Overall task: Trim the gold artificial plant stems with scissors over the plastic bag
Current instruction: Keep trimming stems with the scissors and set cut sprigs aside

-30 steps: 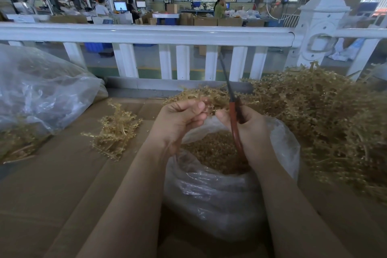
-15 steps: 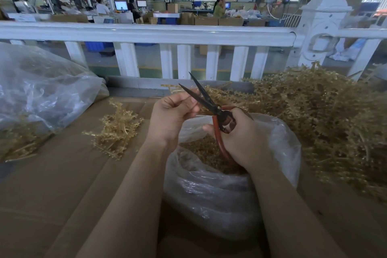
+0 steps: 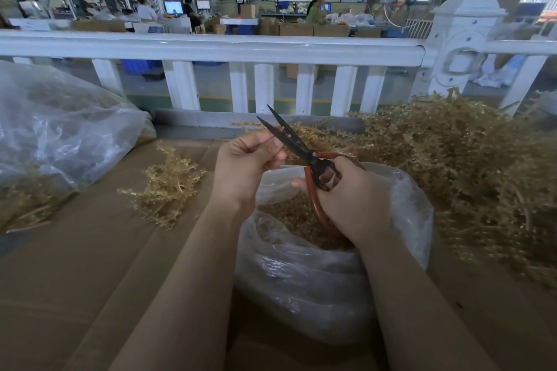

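Observation:
My right hand (image 3: pixel 351 199) grips the red handles of the scissors (image 3: pixel 297 146), whose dark blades stand apart and point up and left. My left hand (image 3: pixel 247 159) pinches a thin gold stem (image 3: pixel 272 137) right at the blades. Both hands are above an open clear plastic bag (image 3: pixel 301 280) holding gold trimmings. A big heap of gold artificial plant stems (image 3: pixel 452 166) lies to the right of the bag. A small bunch of gold stems (image 3: pixel 167 190) lies on the cardboard to the left.
The work surface is brown cardboard (image 3: pixel 75 280). A large clear plastic bag (image 3: pixel 60 129) with some gold stems sits at the left. A white railing (image 3: pixel 211 48) runs across the back edge, with a workshop and people beyond it.
The scissors swung from upright with closed blades to tilted left with blades apart. My left hand lifted slightly and now holds the stem at the blades.

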{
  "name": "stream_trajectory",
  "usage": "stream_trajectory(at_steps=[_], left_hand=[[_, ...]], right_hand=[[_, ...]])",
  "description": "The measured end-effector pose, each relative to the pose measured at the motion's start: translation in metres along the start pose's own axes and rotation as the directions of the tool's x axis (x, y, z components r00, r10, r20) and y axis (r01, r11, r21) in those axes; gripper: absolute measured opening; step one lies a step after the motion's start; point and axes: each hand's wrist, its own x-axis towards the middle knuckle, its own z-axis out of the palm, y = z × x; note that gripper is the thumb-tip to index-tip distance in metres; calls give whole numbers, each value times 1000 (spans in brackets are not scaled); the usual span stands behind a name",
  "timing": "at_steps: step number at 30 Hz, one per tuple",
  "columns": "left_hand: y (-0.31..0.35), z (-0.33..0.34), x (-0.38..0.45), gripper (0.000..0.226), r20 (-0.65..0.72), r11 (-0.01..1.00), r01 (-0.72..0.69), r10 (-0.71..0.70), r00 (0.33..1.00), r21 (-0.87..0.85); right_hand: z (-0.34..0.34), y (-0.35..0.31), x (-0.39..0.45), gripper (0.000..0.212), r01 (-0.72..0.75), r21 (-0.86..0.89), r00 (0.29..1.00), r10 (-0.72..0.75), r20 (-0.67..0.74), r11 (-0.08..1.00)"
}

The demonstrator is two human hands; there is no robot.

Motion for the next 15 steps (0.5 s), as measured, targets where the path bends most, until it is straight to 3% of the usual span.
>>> stream_trajectory(at_steps=[9,15], left_hand=[[4,1,-2,11,-15,1000,13,-13,1000,3],[6,-1,-3,14,-31,999,18,-17,999,43]], right_hand=[[0,-1,-1,53,57,4,997,-57,-55,998],[1,1,0,63,42,4,999,-42,-24,999]])
